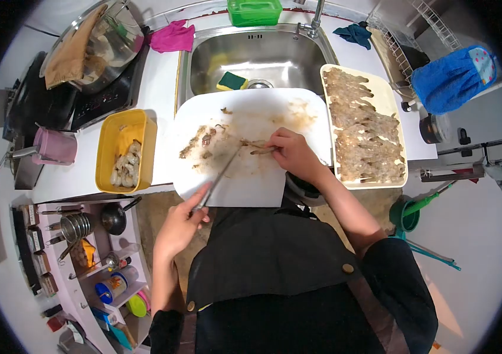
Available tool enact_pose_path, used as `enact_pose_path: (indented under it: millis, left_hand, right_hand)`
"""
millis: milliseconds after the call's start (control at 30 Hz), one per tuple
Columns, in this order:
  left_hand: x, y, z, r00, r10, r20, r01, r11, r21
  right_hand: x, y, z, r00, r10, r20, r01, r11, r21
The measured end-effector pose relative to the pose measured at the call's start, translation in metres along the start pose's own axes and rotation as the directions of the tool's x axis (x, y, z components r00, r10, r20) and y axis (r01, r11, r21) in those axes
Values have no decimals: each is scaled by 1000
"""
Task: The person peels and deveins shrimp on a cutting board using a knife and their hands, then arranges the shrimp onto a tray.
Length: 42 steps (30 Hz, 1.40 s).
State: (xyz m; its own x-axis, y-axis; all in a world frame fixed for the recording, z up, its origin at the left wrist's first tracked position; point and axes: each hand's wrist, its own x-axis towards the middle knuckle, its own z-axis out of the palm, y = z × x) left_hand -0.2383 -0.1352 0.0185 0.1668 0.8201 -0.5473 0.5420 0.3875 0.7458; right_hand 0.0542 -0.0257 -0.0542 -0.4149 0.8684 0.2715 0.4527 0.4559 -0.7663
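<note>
My left hand (185,221) is closed around the handle of a knife (222,176), its blade slanting up and right across the white cutting board (251,197). The blade's tip reaches the head end of a shrimp (255,147) lying on the board. My right hand (294,152) pinches that shrimp by its other end. Left of it on the board lies a smear of brownish shrimp scraps (200,140). A yellow tub (102,150) at the left holds several peeled-looking shrimp (126,168). Rows of raw shrimp (360,127) fill much of a cream tray (391,88) on the right.
Behind the board is a steel sink (286,50) with a sponge (232,81) in it and a green basket (255,12) beyond. A pink cup (55,146) and a large pot (106,56) stand left. A blue towel (451,79) hangs right.
</note>
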Motion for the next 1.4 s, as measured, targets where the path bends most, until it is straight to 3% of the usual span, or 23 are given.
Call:
enact_pose_path:
  millis: [33, 133, 233, 333, 467, 633, 833, 933, 1067, 1200, 1300, 1400]
  left_hand:
    - [-1, 7, 2, 999, -6, 36, 6, 1000, 11]
    - [2, 0, -3, 992, -102, -70, 101, 995, -16]
    - [0, 4, -3, 992, -81, -96, 84, 996, 25]
    - [-1, 7, 4, 1000, 19, 19, -20, 999, 36]
    - [1, 0, -4, 987, -18, -158, 30, 996, 80]
    - [0, 1, 5, 998, 57, 35, -58, 997, 42]
    - [1, 7, -3, 995, -22, -100, 29, 997, 71]
    - [0, 11, 4, 1000, 12, 19, -13, 999, 36]
    - [7, -9, -10, 975, -106, -194, 103, 994, -28]
    - [5, -9, -18, 979, -17, -203, -4, 995, -100]
    - [5, 4, -15, 986, -104, -128, 106, 994, 7]
    - [1, 6, -19, 991, -47, -127, 53, 998, 43]
  right_hand:
    - [0, 0, 0, 1000, 6, 1, -6, 1000, 8]
    - [0, 0, -1, 1000, 20, 3, -20, 1000, 14]
    - [0, 2, 0, 1000, 18, -4, -18, 1000, 7]
    - [2, -1, 0, 1000, 7, -15, -7, 1000, 14]
    - [0, -1, -2, 1000, 27, -13, -27, 1000, -11]
    - [2, -5, -4, 998, 69, 12, -69, 998, 8]
    - [1, -7, -6, 994, 104, 16, -104, 994, -16]
    - [2, -8, -4, 996, 85, -2, -85, 996, -22]
    - [0, -2, 1, 998, 41, -52, -41, 999, 5]
    - [10, -13, 15, 998, -8, -66, 17, 989, 144]
    - [13, -10, 34, 999, 30, -18, -28, 993, 114]
    - [9, -11, 34, 1000, -2, -14, 3, 1000, 16]
